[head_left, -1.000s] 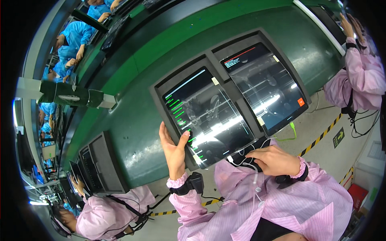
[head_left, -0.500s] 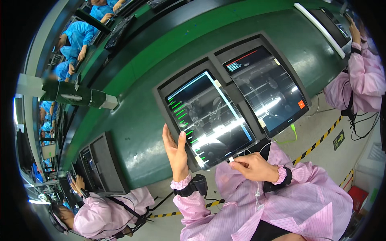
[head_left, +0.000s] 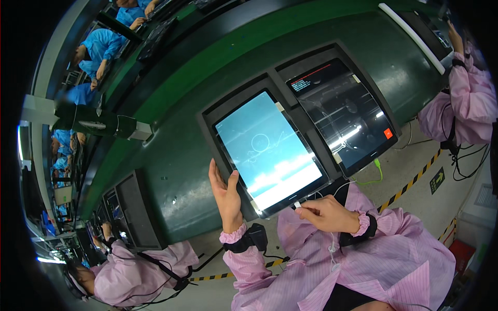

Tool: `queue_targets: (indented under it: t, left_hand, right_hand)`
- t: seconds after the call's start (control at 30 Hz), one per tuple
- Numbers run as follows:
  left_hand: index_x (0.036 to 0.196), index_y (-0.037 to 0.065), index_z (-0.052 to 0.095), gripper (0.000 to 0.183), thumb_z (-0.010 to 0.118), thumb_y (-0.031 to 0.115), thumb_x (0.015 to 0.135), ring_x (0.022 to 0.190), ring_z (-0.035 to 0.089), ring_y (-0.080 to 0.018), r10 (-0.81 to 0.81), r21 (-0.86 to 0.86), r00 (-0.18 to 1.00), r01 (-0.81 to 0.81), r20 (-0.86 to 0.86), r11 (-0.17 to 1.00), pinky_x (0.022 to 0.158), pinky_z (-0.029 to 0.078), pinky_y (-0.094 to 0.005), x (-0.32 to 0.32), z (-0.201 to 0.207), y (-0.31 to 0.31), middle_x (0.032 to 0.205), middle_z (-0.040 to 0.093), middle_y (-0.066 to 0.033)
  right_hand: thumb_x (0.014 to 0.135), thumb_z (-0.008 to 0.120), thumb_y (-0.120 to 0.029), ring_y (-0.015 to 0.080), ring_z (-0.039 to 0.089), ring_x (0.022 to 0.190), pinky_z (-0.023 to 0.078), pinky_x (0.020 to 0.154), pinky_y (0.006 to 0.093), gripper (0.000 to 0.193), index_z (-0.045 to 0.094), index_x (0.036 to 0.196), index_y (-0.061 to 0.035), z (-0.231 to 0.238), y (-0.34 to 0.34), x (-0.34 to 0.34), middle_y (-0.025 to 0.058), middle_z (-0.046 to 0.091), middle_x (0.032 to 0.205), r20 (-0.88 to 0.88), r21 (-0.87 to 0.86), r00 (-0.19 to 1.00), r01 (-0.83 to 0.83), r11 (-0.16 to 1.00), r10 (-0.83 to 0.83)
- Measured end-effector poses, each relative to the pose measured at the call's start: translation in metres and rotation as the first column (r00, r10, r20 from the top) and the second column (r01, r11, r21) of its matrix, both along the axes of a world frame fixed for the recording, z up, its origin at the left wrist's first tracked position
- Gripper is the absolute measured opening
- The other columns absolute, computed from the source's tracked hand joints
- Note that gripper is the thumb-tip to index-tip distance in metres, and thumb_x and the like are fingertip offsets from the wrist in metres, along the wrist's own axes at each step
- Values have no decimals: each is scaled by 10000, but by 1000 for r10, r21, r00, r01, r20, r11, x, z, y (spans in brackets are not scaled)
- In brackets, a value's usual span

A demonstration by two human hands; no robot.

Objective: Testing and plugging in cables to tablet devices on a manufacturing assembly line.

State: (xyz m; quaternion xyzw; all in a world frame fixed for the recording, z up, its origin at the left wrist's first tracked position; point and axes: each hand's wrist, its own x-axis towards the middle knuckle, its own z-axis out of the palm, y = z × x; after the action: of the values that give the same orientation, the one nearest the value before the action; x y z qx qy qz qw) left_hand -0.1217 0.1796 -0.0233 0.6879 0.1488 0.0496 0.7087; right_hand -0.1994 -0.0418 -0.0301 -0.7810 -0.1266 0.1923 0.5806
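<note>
My left hand [head_left: 226,198] holds the left side of a black tray [head_left: 236,94], its thumb at the edge of the left tablet [head_left: 264,147] and its fingers along the outer wall. That tablet lies in the tray with a bright pale-blue screen and a thin circle in the middle. At its lower edge my right hand [head_left: 331,214] pinches a white cable plug [head_left: 298,205]; whether the plug is fully seated cannot be seen. Beside it, in the tray's right compartment, a second tablet [head_left: 348,116] shows a dark screen with small text and an orange square.
A green cable [head_left: 377,175] hangs from the second tablet's lower edge. The tray stands on a green bench [head_left: 176,197]. Another black tray [head_left: 140,212] is at left, near a pink-sleeved co-worker [head_left: 129,274]. Another co-worker [head_left: 469,109] sits at right, by a white bar [head_left: 412,39].
The left tablet's screen has gone from black with green lines to bright pale blue with a circle. My hands have stayed almost still. The co-worker at left has shifted an arm.
</note>
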Motion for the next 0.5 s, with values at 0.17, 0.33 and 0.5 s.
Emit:
queue_targets:
  t: [0.17,0.33,0.5]
  left_hand:
    - [1361,-25,258,592,509,-38,824,1200,397,-216,18,21,1000,-18,6,1000,1002,299,-301,-1,-1,0,1328,390,-157]
    - [1360,-26,259,620,514,-56,795,1216,384,-208,6,-84,1000,-7,-7,996,1002,300,-303,1,-1,2,1337,387,-145]
    - [1361,-23,252,634,553,-42,804,1234,368,-213,5,106,998,1,-56,994,1007,294,-306,1,-4,3,1353,372,-147]
  right_hand:
    - [883,549,-167,157,603,512,443,481,257,218,614,802,24,1,1,0,121,632,647,4,7,1000,-12,1000,12]
    - [882,534,-161,274,589,510,451,485,333,221,573,762,21,2,0,-1,153,588,609,25,50,999,20,999,-22]
    - [879,540,-157,253,611,540,459,498,314,213,583,774,23,3,1,-1,145,612,644,39,29,999,1,1000,-2]
